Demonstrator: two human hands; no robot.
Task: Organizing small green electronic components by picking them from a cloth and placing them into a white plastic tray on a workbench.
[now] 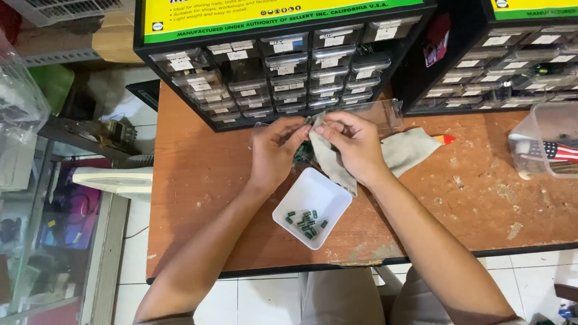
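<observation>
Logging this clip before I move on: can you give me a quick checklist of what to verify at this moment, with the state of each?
1. Both hands in view: left hand and right hand meet above the table: ok.
2. Grip on the grey cloth: right hand pinches it: ok.
3. Small item between the fingertips: too small to identify: cannot tell.
4. White tray flat on the wooden table, within reach: ok.
5. Green components all inside the tray: ok.
6. Clear drawer behind the hands, contents: cannot tell.

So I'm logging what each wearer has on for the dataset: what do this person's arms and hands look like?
Both forearms are bare up to the elbows, with no sleeves in view. The left hand and right hand wear no gloves; no rings, watch or bracelets are visible. Grey-beige clothing shows at the bottom edge.
</observation>
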